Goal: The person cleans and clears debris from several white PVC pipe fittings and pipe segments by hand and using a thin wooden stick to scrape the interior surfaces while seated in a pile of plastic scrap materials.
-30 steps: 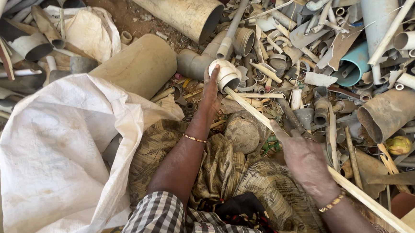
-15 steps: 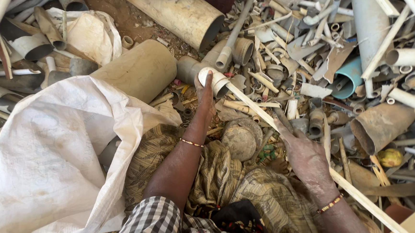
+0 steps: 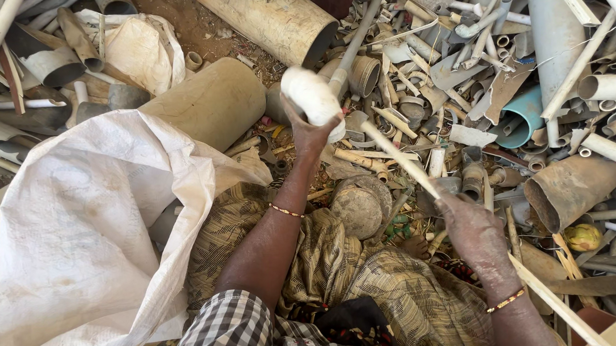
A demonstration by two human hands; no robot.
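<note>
My left hand [image 3: 310, 129] is raised and grips a short white pipe piece [image 3: 309, 94], held up over the scrap pile. My right hand [image 3: 469, 224] is closed on a long thin pale stick [image 3: 400, 159] that runs diagonally from beside the white piece down past my right wrist. Both wrists wear thin bracelets. A large open white woven sack [image 3: 84, 236] lies on my left, its mouth toward my left arm. A patterned brown cloth [image 3: 372, 290] covers my lap.
A heap of broken plastic pipes [image 3: 501, 61] fills the right and top. Two wide tan pipes [image 3: 211, 100] [image 3: 277, 18] lie ahead. A round dusty lid [image 3: 356, 209] sits between my arms, a brown pipe section [image 3: 569, 189] and a yellowish fruit-like lump [image 3: 583, 237] at right.
My left hand has lifted the white pipe piece up and slightly left, off the pile. My right hand and the stick stay about where they were.
</note>
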